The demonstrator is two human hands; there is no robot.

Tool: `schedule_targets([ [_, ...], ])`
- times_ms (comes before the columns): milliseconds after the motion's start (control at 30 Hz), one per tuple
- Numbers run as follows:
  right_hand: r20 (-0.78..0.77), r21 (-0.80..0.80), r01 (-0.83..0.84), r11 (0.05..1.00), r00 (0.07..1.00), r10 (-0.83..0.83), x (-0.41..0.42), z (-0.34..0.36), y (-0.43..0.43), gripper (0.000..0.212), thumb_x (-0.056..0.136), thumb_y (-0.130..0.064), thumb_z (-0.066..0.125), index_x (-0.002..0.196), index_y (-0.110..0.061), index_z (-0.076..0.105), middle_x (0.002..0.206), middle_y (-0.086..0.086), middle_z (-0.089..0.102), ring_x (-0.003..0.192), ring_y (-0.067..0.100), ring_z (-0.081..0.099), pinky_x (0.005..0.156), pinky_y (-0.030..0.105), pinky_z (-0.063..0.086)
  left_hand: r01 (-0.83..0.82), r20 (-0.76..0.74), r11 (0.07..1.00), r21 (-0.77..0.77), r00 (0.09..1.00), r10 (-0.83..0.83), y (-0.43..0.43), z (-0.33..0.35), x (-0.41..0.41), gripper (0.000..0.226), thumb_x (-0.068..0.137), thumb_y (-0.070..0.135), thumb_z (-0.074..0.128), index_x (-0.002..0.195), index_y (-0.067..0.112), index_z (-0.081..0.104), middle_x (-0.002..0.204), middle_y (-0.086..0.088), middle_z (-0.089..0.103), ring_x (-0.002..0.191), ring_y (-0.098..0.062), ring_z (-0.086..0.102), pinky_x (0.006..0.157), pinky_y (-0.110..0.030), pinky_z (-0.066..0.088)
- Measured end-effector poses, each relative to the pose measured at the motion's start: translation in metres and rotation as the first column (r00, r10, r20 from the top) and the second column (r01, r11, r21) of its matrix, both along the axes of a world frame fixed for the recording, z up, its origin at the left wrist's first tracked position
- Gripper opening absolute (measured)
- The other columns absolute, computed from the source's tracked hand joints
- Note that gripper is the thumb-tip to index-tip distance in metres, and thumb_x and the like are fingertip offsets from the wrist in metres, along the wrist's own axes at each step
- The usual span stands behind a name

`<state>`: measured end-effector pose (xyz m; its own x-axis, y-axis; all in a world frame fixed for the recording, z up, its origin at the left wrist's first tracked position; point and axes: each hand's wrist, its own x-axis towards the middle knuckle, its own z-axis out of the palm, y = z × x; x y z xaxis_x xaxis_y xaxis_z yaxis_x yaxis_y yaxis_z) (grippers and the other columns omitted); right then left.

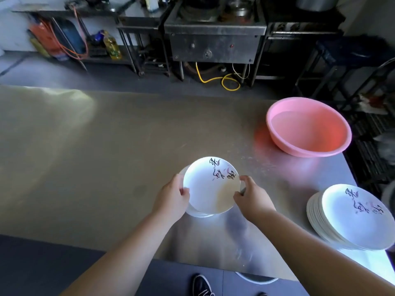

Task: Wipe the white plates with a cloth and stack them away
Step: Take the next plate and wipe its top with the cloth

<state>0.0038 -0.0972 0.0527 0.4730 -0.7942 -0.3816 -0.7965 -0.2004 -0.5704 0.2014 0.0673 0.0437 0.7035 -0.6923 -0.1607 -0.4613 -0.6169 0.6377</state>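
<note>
A white plate (208,186) with black brush lettering sits on top of a short stack of plates (199,214) near the front middle of the steel table (106,157). My left hand (173,198) grips the top plate's left rim, thumb over the edge. My right hand (249,196) pinches its right rim. A taller stack of the same white plates (350,218) stands at the table's right front corner. No cloth is in view.
A pink plastic basin (307,127) holding water stands at the back right of the table. Beyond the table are a steel stove unit (215,39), shelving with an oil bottle (112,47), and a yellow hose (226,81) on the floor. My shoe (202,286) shows below the table edge.
</note>
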Motion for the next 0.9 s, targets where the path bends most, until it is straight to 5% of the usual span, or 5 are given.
schedule_targets([
  [267,-0.074,0.068,0.052,0.996,0.996,-0.047,-0.115,-0.015,-0.010,0.052,0.088,-0.028,0.057,0.138,-0.038,0.048,0.085,-0.010,0.073,0.066,0.015,0.069,0.055,0.027,0.051,0.184,-0.183,0.983,-0.013,0.966,-0.183,-0.001,-0.028,-0.106,0.041,0.097,0.024,0.060,0.133,0.034,0.042,0.081,0.009,0.064,0.073,-0.009,0.061,0.068,-0.035,0.052],
  [467,-0.147,0.163,0.129,0.978,0.984,-0.105,-0.173,-0.048,-0.006,0.056,0.088,-0.028,0.059,0.142,-0.037,0.047,0.083,-0.012,0.074,0.073,0.012,0.070,0.070,0.031,0.058,0.204,-0.241,0.976,0.072,0.953,-0.181,-0.012,-0.061,-0.164,0.038,0.096,0.024,0.058,0.130,0.034,0.043,0.080,0.008,0.061,0.073,-0.008,0.058,0.057,-0.028,0.040],
  [567,-0.183,0.187,0.147,0.971,0.977,-0.113,-0.183,-0.060,-0.010,0.058,0.088,-0.029,0.058,0.144,-0.036,0.046,0.090,-0.011,0.074,0.080,0.016,0.070,0.073,0.033,0.060,0.205,-0.259,0.971,0.121,0.951,-0.168,-0.021,-0.077,-0.177,0.037,0.094,0.023,0.060,0.128,0.031,0.047,0.081,0.007,0.061,0.076,-0.012,0.061,0.065,-0.034,0.049],
  [800,-0.199,0.138,0.074,0.988,0.979,-0.046,-0.189,-0.064,-0.022,0.050,0.092,-0.028,0.055,0.140,-0.034,0.046,0.102,-0.002,0.072,0.093,0.028,0.068,0.078,0.041,0.060,0.187,-0.195,0.973,0.134,0.968,-0.159,-0.032,-0.097,-0.182,0.043,0.093,0.030,0.062,0.134,0.036,0.050,0.085,0.014,0.065,0.083,-0.013,0.065,0.072,-0.036,0.055],
  [900,-0.203,-0.048,0.050,0.998,0.977,-0.059,-0.191,-0.060,-0.017,0.038,0.097,-0.023,0.052,0.135,-0.027,0.047,0.118,0.005,0.066,0.099,0.033,0.064,0.073,0.037,0.050,0.240,0.047,0.968,0.077,0.969,-0.244,-0.027,-0.105,-0.179,0.049,0.091,0.038,0.061,0.139,0.031,0.053,0.102,0.015,0.064,0.101,-0.019,0.064,0.085,-0.036,0.053],
])
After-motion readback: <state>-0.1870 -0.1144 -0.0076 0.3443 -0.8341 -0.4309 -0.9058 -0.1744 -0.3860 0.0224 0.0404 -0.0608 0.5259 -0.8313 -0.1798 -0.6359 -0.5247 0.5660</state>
